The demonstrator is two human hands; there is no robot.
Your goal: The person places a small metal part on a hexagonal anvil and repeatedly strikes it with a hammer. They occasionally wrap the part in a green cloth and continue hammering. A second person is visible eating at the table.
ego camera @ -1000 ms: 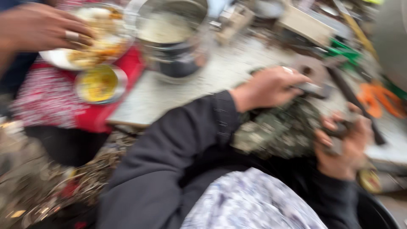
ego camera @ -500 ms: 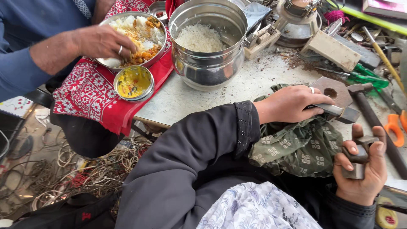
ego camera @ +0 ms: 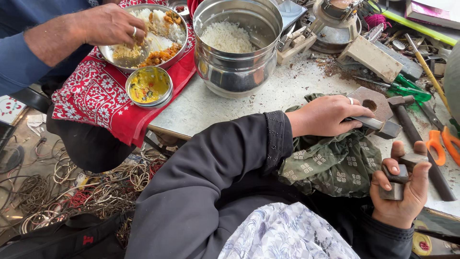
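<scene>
Broadly, a pale, gritty worktable (ego camera: 287, 91) runs across the view. On its near edge lies a crumpled green patterned cloth (ego camera: 330, 163), and at its far left a red patterned cloth (ego camera: 96, 91) hangs over the corner. A large steel pot (ego camera: 237, 43) half full of white rice stands near the middle. On the red cloth sit a steel plate of rice and curry (ego camera: 158, 33) and, just beside it, a small steel bowl of yellow dal (ego camera: 149, 86). Another person's hand (ego camera: 112, 24), ring on a finger, rests in that plate. The left hand (ego camera: 328, 115), also ringed, lies on the green cloth with its fingers wrapped around a dark flat metal bar (ego camera: 378, 125) that points toward a drilled metal block (ego camera: 376, 103). The right hand (ego camera: 402, 192), palm up at the table's near edge, is curled around small grey metal blocks (ego camera: 396, 180). Orange-handled pliers (ego camera: 443, 144) and a green-handled screwdriver (ego camera: 407, 91) lie to the right.
</scene>
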